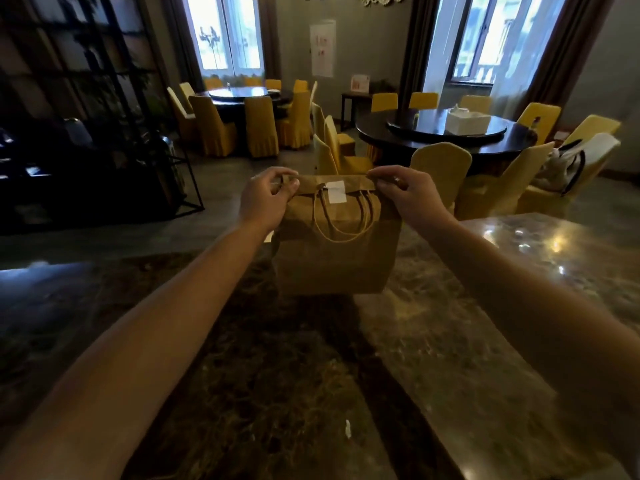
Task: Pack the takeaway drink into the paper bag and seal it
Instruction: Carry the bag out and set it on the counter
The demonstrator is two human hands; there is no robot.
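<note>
Two bare forearms reach forward over a dark, polished marble surface (450,341), on which a small white scrap (347,428) lies near the viewer. Farther out, a brown paper bag (336,265) stands upright on the surface, its top folded over — a white sticker (336,191) sits on the fold, and the twisted handles hang down the front. The left hand (265,199) pinches the fold's left corner; the right hand (407,197) pinches the right corner. The drink is not visible. Behind stand round tables with yellow-covered chairs (259,129).
</note>
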